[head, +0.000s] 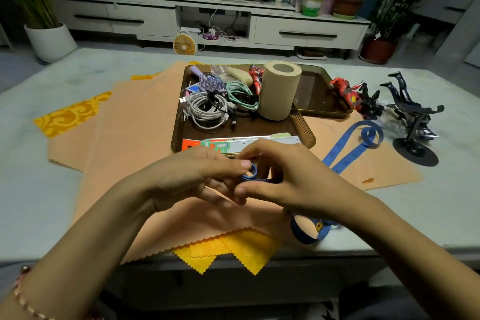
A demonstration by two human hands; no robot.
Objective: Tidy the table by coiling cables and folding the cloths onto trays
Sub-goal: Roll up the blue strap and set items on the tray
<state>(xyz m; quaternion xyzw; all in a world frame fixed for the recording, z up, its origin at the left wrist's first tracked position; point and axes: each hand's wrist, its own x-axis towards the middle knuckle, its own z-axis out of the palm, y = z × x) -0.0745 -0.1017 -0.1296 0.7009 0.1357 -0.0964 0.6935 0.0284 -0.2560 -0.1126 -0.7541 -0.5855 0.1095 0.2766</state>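
Grip: left hand (187,179) and right hand (293,184) both pinch the rolled end of the blue tape (254,171), above the near cloth (145,117).
Lie: the loose tail (342,156) trails right and away, on the right hand's side; another loop lies by the right wrist.
Material: the tape is flat and limp; the cloth is soft and zigzag-edged.
Tray (179,122): holds coiled cables (207,109).

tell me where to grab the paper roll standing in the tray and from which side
The paper roll is probably best gripped round its upper half, from above and the right. It stands upright, so its curved wall is free up there; the coiled cables lie close on its left and the tray wall rises beside its base.
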